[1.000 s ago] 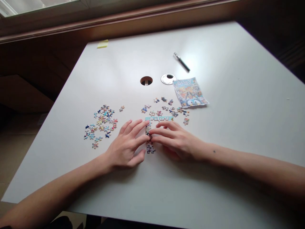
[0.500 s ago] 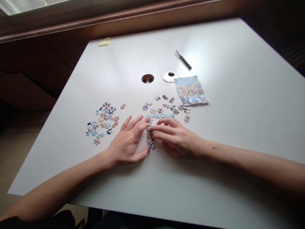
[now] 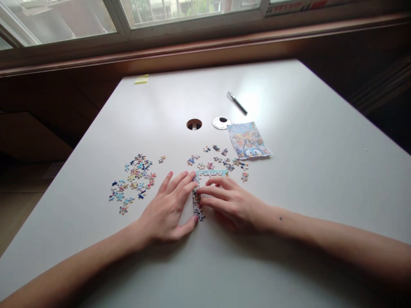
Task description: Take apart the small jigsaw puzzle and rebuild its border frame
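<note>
Joined jigsaw puzzle pieces [image 3: 212, 173] form a corner: a light-blue strip runs along the top and a darker column comes down its left side. My left hand [image 3: 168, 210] lies with spread fingers along the column's outer edge, fingertips at the upper corner and thumb at the bottom end. From the other side, my right hand [image 3: 239, 205] touches the column with its bent, separated fingertips. Its lower fingers are partly hidden under the palm. Part of the column is covered by fingers.
Loose puzzle pieces [image 3: 138, 173] lie in a pile at the left, and several more [image 3: 224, 162] beyond the strip. A picture sheet [image 3: 248, 139], a pen [image 3: 237, 103], a metal ring cover [image 3: 221, 122], a round table hole [image 3: 194, 124] and yellow tape [image 3: 141, 79] are farther back.
The camera view has tilted up, so more of the window shows and the table sits lower in the picture. Both hands stay at the puzzle column in nearly the same pose.
</note>
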Motion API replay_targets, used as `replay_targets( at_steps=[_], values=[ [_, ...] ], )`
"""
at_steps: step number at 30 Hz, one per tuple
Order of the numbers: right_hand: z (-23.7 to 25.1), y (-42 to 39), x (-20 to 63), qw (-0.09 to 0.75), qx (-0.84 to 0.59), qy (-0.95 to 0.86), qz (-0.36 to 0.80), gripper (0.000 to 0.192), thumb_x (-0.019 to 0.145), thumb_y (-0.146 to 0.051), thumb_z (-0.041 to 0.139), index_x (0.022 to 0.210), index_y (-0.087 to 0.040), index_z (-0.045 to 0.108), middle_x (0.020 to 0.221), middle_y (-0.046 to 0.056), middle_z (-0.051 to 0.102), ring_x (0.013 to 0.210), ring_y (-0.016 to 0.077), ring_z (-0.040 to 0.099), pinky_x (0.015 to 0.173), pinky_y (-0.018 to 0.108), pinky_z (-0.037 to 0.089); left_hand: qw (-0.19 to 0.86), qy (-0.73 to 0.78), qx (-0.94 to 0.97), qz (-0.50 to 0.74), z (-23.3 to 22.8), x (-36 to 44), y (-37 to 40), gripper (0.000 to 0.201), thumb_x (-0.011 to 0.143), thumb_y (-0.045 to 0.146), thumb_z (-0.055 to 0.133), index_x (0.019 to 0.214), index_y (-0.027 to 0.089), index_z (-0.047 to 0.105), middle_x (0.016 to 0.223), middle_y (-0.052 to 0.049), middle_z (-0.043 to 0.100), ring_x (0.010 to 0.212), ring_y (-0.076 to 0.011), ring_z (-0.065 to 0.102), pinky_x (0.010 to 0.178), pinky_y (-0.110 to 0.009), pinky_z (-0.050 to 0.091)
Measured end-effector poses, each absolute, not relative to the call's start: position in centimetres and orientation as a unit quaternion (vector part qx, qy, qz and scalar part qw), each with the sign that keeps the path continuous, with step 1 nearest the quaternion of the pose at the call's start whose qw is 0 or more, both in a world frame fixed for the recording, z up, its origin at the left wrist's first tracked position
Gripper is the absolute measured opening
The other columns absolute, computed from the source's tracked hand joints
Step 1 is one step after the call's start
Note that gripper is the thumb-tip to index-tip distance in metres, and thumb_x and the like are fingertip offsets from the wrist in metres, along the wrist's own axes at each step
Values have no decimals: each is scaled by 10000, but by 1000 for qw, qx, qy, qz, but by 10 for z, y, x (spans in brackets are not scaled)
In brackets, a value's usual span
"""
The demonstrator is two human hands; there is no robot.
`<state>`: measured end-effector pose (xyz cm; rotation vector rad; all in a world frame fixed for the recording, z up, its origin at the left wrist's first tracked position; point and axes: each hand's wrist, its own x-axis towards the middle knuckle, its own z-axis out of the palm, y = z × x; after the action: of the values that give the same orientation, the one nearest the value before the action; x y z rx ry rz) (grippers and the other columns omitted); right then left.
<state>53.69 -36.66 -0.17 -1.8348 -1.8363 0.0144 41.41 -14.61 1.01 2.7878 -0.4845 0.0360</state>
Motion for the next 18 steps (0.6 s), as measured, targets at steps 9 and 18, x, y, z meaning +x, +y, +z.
replay_targets(
  at_steps=[9, 18],
  values=[
    [-3, -367, 537, 263, -684, -680, 16, 289, 898, -117, 508, 1164, -178, 600, 1276, 120, 629, 1208, 271, 450, 974, 464, 458, 142, -176, 974, 26, 8, 415, -147, 709, 883, 398, 566, 1490, 164, 285, 1645, -150, 182, 1533, -328, 138, 1251, -577, 87],
    [-3, -367, 537, 268, -680, -682, 16, 298, 884, -101, 513, 1162, -172, 593, 1270, 112, 626, 1204, 273, 441, 983, 465, 456, 142, -166, 976, 8, 10, 416, -148, 727, 892, 421, 569, 1505, 165, 274, 1631, -144, 238, 1527, -317, 168, 1258, -570, 43]
  ],
)
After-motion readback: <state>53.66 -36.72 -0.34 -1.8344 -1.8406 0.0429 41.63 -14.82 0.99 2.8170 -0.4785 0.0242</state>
